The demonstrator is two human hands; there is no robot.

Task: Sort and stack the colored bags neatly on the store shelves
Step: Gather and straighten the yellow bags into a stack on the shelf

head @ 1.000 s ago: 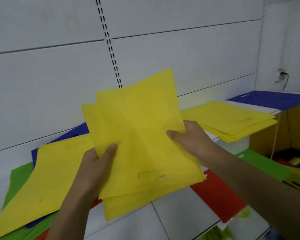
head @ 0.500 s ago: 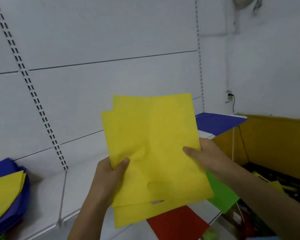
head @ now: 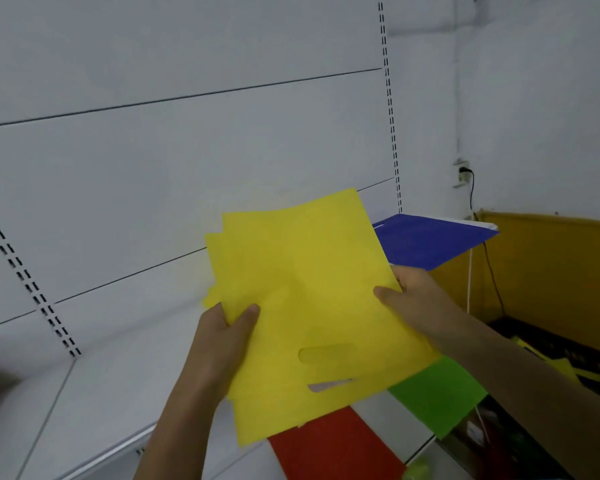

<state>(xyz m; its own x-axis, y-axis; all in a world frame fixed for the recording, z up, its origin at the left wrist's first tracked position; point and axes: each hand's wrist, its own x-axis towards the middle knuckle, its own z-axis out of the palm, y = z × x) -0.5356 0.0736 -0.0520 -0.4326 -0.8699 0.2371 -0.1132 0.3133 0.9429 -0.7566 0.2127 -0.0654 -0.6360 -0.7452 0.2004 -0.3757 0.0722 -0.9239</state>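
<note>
I hold a fanned bundle of flat yellow bags (head: 305, 299) in front of the white shelf wall, cut-out handles toward me. My left hand (head: 222, 344) pinches the bundle's left edge, thumb on top. My right hand (head: 413, 299) grips the right edge, thumb across the front. A blue bag (head: 430, 240) lies on the white shelf (head: 94, 403) behind the bundle at right. A green bag (head: 437, 396) and a red bag (head: 329, 448) lie on a lower shelf below the bundle.
Slotted uprights run down the back panel at left (head: 25, 275) and right (head: 392, 133). An orange-brown box wall (head: 551, 271) stands at right, with a dark crate of mixed bags (head: 568, 358) in front of it. A wall socket with a black cable (head: 465, 174) is above.
The view has swung right, away from the mixed pile and the yellow stack. The bundle stays in both hands, and the blue bag shelf and orange box have come closer.
</note>
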